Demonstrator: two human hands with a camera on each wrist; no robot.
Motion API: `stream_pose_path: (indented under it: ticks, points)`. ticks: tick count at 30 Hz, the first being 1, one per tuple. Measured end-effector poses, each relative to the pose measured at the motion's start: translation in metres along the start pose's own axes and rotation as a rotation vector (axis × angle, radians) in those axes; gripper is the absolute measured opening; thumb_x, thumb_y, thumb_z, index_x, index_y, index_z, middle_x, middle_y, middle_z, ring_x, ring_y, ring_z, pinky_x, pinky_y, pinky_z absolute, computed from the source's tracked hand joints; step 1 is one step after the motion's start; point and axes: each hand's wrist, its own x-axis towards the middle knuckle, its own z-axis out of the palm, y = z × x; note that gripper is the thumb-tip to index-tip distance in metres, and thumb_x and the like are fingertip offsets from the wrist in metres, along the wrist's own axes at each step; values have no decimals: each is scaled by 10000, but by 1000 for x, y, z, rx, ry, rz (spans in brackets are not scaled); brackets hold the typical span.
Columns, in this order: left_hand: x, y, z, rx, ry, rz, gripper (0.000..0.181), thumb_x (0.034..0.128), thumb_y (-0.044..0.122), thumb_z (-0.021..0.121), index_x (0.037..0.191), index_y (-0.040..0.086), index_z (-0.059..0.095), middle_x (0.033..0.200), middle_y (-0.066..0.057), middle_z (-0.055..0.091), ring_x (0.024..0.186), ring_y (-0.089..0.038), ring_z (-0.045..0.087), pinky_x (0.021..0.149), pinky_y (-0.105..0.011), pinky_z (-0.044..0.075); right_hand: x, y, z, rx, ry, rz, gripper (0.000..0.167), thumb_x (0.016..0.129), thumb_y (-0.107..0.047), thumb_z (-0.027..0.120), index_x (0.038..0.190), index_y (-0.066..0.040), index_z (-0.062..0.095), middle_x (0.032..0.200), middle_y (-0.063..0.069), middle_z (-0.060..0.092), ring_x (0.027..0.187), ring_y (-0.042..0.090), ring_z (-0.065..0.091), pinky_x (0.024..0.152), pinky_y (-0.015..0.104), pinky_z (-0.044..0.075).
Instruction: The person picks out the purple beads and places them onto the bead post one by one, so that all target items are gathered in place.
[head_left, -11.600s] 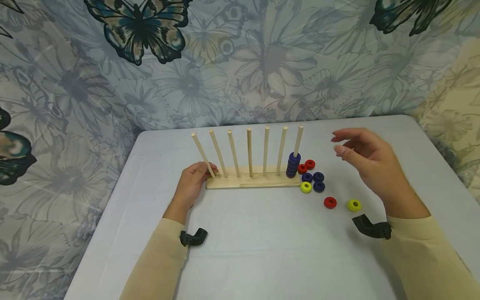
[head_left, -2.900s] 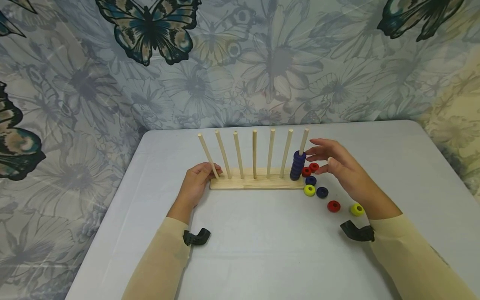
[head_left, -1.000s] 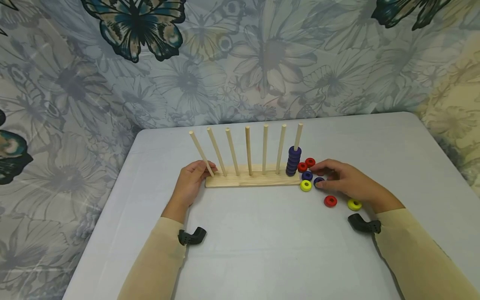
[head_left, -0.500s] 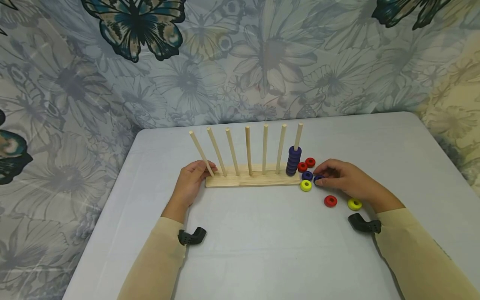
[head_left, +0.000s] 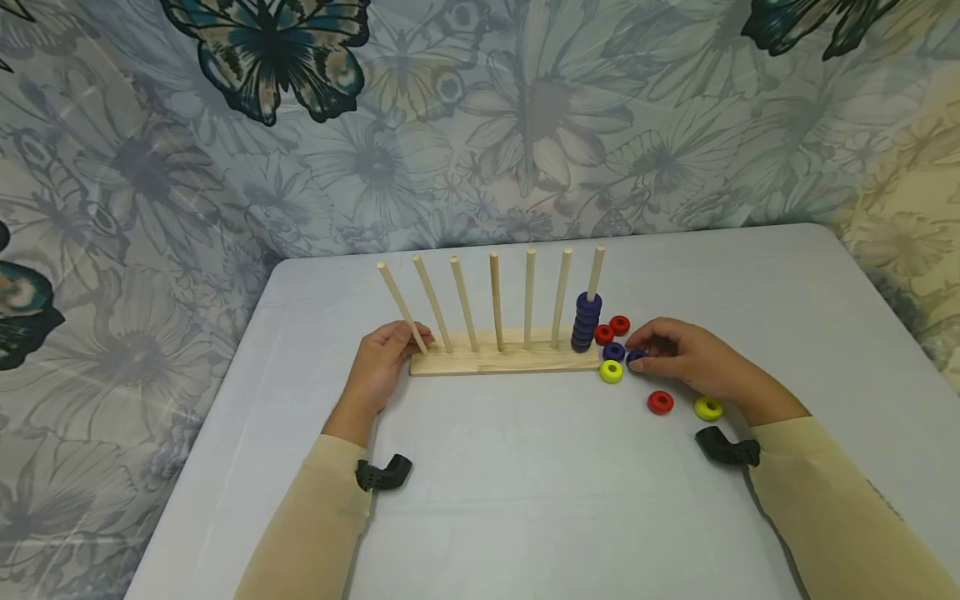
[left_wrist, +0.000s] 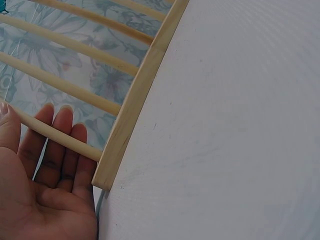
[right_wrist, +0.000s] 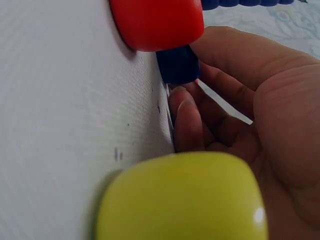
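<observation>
My left hand [head_left: 377,364] grips the leftmost peg of a wooden peg stand [head_left: 506,362]. In the left wrist view, the thumb lies in front of that peg [left_wrist: 67,140] and the fingers behind it. A stack of blue beads [head_left: 586,323] sits on the rightmost peg; the other pegs are bare. To the right of the stand, my right hand [head_left: 701,360] pinches a blue bead [right_wrist: 178,65] at the table surface, between thumb and fingers. Another loose blue bead [head_left: 613,352] lies just left of it, beside the base's right end.
Two red beads [head_left: 619,325] lie behind the blue ones, and a yellow bead [head_left: 611,372] touches or nearly touches the base's corner. Closer to me are a red bead [head_left: 660,402] and another yellow bead [head_left: 708,408]. A patterned cloth backdrop [head_left: 540,125] stands behind the white table [head_left: 480,500].
The blue stack is taller than at the oldest frame, with fewer blue beads loose. My right hand has come down from beside the stack and its fingers have closed on a blue bead.
</observation>
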Motion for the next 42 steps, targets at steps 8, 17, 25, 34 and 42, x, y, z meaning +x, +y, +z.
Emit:
stream_pose_path:
  ticks: [8, 17, 25, 34, 42]
  points:
    - [-1, -1, -1, -2, 9, -2, 451, 1175, 240, 539, 1199, -186, 684, 1094, -141, 754, 1075, -251, 710, 990, -363, 564, 2, -1, 0, -70, -29, -43, 364, 972, -94, 845, 1304, -46, 703, 1132, 68, 622, 951, 258, 540, 746, 300, 509]
    - [-1, -1, -1, -2, 7, -8, 443, 1175, 231, 537, 1203, -188, 681, 1097, -143, 753, 1080, -250, 709, 991, -363, 562, 2, -1, 0, -63, -26, -31, 364, 975, -87, 840, 1311, -49, 704, 1149, 79, 622, 960, 263, 540, 754, 301, 508]
    - [0, 0, 0, -2, -1, -8, 462, 1173, 254, 546, 1199, -186, 682, 1094, -130, 754, 1087, -249, 708, 989, -365, 561, 1, -2, -1, -48, -12, -15, 362, 986, -86, 825, 1323, -50, 697, 1148, 82, 627, 966, 268, 539, 757, 303, 507]
    - [0, 0, 0, -1, -1, -10, 447, 1177, 239, 534, 1195, -182, 685, 1090, -131, 756, 1088, -247, 706, 991, -357, 556, 1, -4, -1, -43, 20, -12, 360, 1015, -155, 815, 1341, -63, 691, 1246, 102, 650, 1011, 282, 564, 814, 301, 531]
    - [1, 0, 0, 3, 2, -13, 456, 1174, 247, 544, 1197, -186, 684, 1095, -143, 754, 1085, -255, 709, 988, -364, 562, 0, -10, -2, -47, 57, -15, 374, 1013, -129, 816, 1354, -56, 681, 1318, 137, 646, 1048, 302, 601, 848, 308, 558]
